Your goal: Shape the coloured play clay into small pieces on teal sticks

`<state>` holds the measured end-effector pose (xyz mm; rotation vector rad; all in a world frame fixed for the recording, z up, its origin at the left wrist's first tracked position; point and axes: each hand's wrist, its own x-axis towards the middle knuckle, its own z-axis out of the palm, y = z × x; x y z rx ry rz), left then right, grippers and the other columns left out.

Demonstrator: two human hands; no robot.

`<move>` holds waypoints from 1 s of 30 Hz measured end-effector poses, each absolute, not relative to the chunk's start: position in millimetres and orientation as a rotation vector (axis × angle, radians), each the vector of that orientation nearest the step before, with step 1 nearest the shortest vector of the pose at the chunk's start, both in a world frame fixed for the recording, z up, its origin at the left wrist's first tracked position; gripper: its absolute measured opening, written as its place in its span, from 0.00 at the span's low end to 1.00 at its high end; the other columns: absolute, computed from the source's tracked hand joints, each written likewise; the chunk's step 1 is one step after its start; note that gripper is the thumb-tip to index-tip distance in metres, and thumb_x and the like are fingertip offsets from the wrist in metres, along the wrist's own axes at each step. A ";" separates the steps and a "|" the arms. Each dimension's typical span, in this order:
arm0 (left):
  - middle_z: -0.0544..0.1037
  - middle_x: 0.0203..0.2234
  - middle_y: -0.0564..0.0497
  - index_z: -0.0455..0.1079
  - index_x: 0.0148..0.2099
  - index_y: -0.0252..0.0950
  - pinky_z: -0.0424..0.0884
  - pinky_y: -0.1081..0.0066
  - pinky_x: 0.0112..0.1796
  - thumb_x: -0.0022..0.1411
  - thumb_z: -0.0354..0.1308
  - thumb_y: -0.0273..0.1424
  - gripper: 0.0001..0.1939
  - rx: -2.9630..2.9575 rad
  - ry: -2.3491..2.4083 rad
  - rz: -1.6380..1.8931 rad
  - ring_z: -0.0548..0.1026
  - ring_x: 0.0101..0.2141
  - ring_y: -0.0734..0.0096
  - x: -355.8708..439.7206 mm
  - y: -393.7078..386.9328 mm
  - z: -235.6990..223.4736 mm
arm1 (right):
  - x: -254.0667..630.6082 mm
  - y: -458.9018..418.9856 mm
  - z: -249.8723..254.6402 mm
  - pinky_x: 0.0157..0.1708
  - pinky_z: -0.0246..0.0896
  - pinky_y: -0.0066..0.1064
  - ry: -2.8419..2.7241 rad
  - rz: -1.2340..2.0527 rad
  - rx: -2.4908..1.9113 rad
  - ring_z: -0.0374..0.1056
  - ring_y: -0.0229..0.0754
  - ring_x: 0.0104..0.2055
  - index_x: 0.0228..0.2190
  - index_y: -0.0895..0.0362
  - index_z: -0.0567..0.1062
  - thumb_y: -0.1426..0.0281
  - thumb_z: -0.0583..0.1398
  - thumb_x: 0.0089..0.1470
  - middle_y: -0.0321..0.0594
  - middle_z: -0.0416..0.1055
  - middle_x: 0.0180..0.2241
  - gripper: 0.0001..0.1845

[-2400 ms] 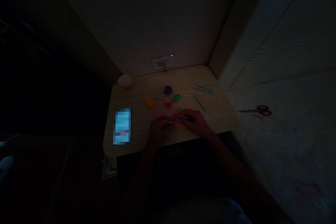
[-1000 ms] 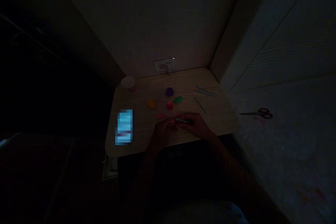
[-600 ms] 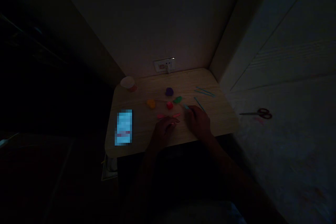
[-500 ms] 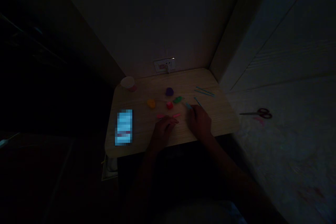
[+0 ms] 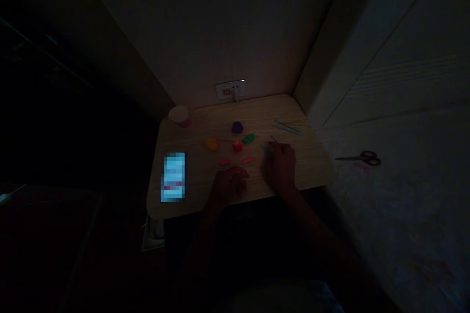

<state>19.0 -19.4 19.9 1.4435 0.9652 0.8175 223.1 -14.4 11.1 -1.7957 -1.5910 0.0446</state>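
Head view, clock centred on the red piece (image 5: 237, 146) on the table (image 5: 198, 190): the hands have separated. One second ago they met at about 6 o'clock, with the blue stick (image 5: 265, 149) spanning between them; now the right hand (image 5: 281, 166) is at 4 o'clock, well apart from the left hand (image 5: 227, 186), which rests between 6 and 7 o'clock. The right fingers are together, clamped on the blue stick, whose exposed end points toward 10 o'clock; stick and hand are both blurred. The left fingers are curled—whether they pinch anything cannot be told in this light. As a result of the separation, the first pink strip (image 5: 224, 162), between 7 and 8 o'clock, and the second pink strip (image 5: 247, 160), near 5 o'clock, lie uncovered, just beyond the left fingertips. The right hand now covers most of the lying stick (image 5: 273, 139) at 3 o'clock; the stick pair (image 5: 290, 129) lies farther out, between 2 and 3. Unchanged in position: purple piece (image 5: 237, 127) at 12, green piece (image 5: 248, 138) at 2, orange piece (image 5: 211, 144) at 9. Judged effect: stick contact with the left fingers is broken—work there is interrupted.
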 end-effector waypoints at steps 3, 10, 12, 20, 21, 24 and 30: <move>0.70 0.17 0.55 0.73 0.33 0.35 0.60 0.75 0.19 0.72 0.51 0.52 0.27 1.512 0.981 0.879 0.65 0.17 0.76 17.8 -17.7 19.8 | 223.7 -14.8 9.6 0.54 0.61 0.53 -1.559 0.030 -1.693 0.62 0.57 0.51 0.53 0.60 0.73 0.73 0.58 0.58 0.54 0.66 0.48 0.21; 0.74 0.25 0.52 0.80 0.45 0.35 0.64 0.73 0.27 0.71 0.55 0.48 0.22 1.477 1.026 1.040 0.68 0.26 0.73 14.5 -14.7 23.5 | 225.0 -15.7 10.3 0.54 0.62 0.53 -1.530 0.071 -1.562 0.62 0.56 0.52 0.49 0.58 0.73 0.72 0.58 0.59 0.52 0.65 0.47 0.16; 0.76 0.26 0.51 0.79 0.51 0.35 0.64 0.74 0.26 0.71 0.56 0.48 0.23 1.447 0.996 1.028 0.70 0.25 0.74 15.8 -15.2 24.3 | 225.4 -16.3 12.5 0.54 0.62 0.53 -1.523 0.097 -1.530 0.62 0.55 0.52 0.48 0.58 0.73 0.72 0.58 0.59 0.51 0.65 0.47 0.15; 0.83 0.26 0.47 0.78 0.46 0.32 0.65 0.75 0.19 0.72 0.53 0.48 0.24 1.473 0.953 0.946 0.76 0.19 0.72 19.3 -16.1 21.9 | 222.9 -26.7 28.7 0.48 0.69 0.47 -1.766 0.290 -1.152 0.68 0.51 0.48 0.50 0.52 0.76 0.69 0.62 0.60 0.46 0.68 0.44 0.15; 0.82 0.24 0.48 0.79 0.43 0.33 0.66 0.75 0.19 0.72 0.53 0.48 0.24 1.500 0.956 0.934 0.75 0.18 0.72 18.9 -15.7 21.5 | 221.7 -27.4 29.6 0.46 0.70 0.45 -1.818 0.325 -1.097 0.69 0.50 0.46 0.51 0.51 0.76 0.67 0.63 0.60 0.45 0.68 0.43 0.16; 0.81 0.23 0.50 0.80 0.40 0.34 0.68 0.74 0.23 0.72 0.54 0.48 0.23 1.587 0.974 0.905 0.74 0.20 0.72 17.3 -14.6 19.0 | 217.3 -26.4 28.4 0.43 0.72 0.41 -1.904 0.407 -0.966 0.71 0.48 0.44 0.52 0.51 0.77 0.64 0.67 0.60 0.44 0.71 0.42 0.18; 0.81 0.28 0.48 0.81 0.49 0.35 0.71 0.71 0.29 0.73 0.51 0.49 0.26 1.616 0.968 0.869 0.75 0.27 0.68 12.6 -16.7 12.2 | 207.8 -22.2 19.3 0.40 0.74 0.36 -1.863 0.390 -0.939 0.74 0.43 0.42 0.46 0.49 0.82 0.63 0.66 0.63 0.44 0.73 0.43 0.10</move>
